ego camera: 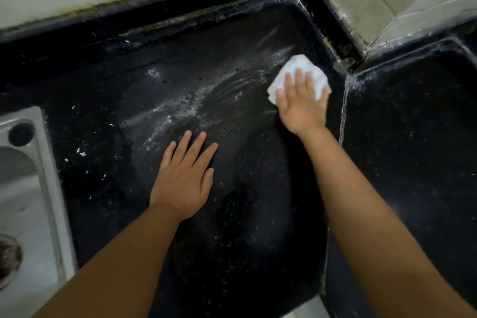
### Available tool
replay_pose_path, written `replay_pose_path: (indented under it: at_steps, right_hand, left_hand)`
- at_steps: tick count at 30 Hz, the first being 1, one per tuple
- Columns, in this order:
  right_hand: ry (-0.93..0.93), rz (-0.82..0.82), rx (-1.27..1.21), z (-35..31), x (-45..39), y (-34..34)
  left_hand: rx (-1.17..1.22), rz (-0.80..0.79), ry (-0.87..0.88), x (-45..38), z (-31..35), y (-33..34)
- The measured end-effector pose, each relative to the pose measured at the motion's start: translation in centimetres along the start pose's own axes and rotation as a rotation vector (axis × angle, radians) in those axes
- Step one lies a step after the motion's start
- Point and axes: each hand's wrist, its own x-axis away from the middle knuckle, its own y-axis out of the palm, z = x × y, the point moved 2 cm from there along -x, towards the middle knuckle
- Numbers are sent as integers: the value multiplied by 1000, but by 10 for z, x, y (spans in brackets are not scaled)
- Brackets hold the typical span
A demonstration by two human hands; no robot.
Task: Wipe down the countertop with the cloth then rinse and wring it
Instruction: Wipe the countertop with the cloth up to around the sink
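Head view: right hand [300, 106], fingers spread, pressing cloth [296, 77] far right on counter [258, 188]; left hand [184, 178] resting flat, fingers slightly spread. Wiping underway, white specks remaining left; rinsing, wringing at sink [31, 188] pending.

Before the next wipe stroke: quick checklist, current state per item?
1. Right hand flat on cloth: ok.
2. Cloth lies on countertop: ok.
3. Left hand flat on counter, out of the cloth's way: ok.
4. White residue cleared left of cloth: not ok.
5. Sink free for rinsing: cannot tell, mostly out of view.
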Motion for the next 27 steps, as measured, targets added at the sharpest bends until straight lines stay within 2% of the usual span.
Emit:
replay_pose_path:
  at_steps: [3,6,9,12,14,18,21,24,27]
  right_hand:
    - [-216,-11,22,-32,38,17]
    - [-348,-3,17,-20,99,39]
    - [-226,14,102,29,123,44]
    - [-41,46,22,61,94,20]
    - [22,64,-12,61,54,6]
    - [9,21,28,17,-22,-10]
    - [-94,-15,81,-25,-32,-5]
    - [-329,20,170,-55,14,22]
    - [-538,34,138,-33,79,43]
  left_hand:
    - [-6,25,9,1,-2,2]
    - [-9,47,1,1,-2,2]
    - [8,28,-5,1,-3,4]
    - [12,4,-3,1,-4,5]
    - [-4,17,7,1,-5,6]
    - [8,12,1,1,-5,5]
    - [16,19,3,1,-5,6]
    - [-4,38,2,0,-4,6]
    - [6,29,-3,0,-4,6]
